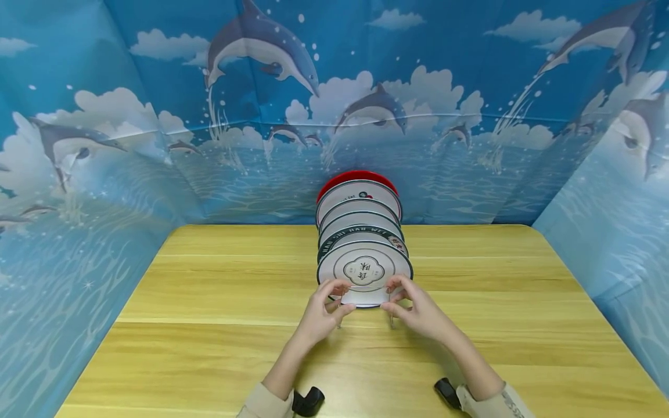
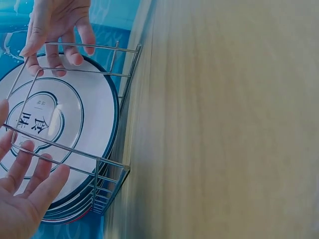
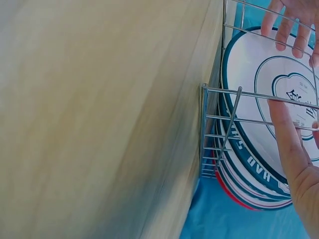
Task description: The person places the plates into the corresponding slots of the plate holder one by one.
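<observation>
A row of round plates stands on edge in a metal wire plate rack (image 2: 113, 188) on the wooden table. The front plate (image 1: 330, 270) is white with dark rings and a central emblem with characters. My left hand (image 1: 319, 313) grips the left side of the rack's front wire frame, fingers on top and thumb lower. Opposite it, my right hand (image 1: 422, 312) holds the right side of the same frame. The left wrist view shows the left fingers (image 2: 42, 174) along the wires, just before the plate's face.
Behind the front plate are a lettered dark-rimmed plate (image 1: 334, 237), several white plates, and a red plate (image 1: 358, 175) at the back. The table (image 1: 219, 278) ends at a dolphin-printed curtain (image 1: 251, 191). Black wrist straps (image 1: 309, 402) show at both sleeves.
</observation>
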Available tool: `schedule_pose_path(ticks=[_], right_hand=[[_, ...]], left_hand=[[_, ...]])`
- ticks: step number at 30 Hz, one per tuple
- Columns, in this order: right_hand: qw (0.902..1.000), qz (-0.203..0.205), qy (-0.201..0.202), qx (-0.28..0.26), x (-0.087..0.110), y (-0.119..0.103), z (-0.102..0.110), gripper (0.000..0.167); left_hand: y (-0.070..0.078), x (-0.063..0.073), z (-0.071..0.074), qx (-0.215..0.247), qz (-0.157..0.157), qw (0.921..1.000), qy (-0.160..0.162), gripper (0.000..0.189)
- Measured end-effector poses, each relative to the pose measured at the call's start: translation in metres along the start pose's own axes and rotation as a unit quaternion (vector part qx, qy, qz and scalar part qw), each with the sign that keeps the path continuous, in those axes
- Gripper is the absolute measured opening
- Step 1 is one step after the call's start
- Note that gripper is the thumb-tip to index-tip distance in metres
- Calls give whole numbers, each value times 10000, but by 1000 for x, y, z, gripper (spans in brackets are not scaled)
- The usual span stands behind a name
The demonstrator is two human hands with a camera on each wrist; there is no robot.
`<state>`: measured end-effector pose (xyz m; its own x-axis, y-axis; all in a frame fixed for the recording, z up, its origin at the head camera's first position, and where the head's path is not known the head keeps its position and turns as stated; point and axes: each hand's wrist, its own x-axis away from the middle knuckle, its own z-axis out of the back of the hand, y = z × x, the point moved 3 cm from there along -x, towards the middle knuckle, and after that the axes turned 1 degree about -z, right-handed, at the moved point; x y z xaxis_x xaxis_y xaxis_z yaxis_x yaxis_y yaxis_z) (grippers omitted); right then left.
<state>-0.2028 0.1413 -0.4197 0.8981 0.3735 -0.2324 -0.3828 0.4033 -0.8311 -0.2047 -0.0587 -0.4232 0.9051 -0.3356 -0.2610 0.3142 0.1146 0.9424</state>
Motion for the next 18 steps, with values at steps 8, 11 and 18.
schedule_pose_path(ticks=[8,11,18], right_hand=[[9993,-327,-136,-104,-3,18,-4,37],[9988,-361,-331,-47,-4,19,-2,39],[9982,262,-455,279,-12,-10,54,36]], left_hand=[[0,-2,5,-71,37,9998,-209,37],[-3,-4,9,-405,74,9983,-424,37],[12,-16,52,-1238,-376,9908,-387,36]])
